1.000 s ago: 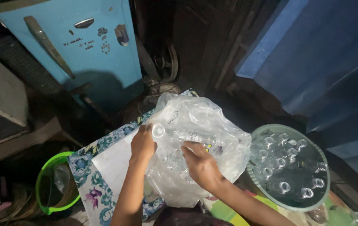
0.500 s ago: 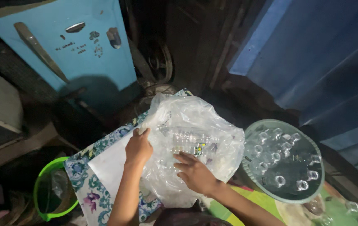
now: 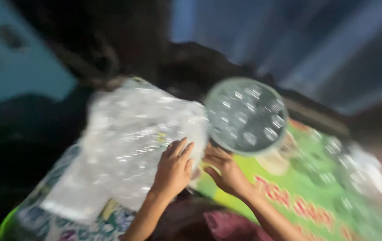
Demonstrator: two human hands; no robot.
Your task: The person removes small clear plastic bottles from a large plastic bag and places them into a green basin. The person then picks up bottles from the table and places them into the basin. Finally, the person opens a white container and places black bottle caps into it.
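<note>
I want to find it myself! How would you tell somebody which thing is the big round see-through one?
Start at the green printed mat on the right. At its upper left end, just above the right hand, sits the round greenish basin, full of small shiny clear pieces. The crinkly plastic bag beside it, under the left hand, is lumpy; only the basin has a neat circular rim.

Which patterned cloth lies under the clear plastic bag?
The floral cloth at the left lies under the bag; the green cloth lies at the right, beneath the round basin.
</note>
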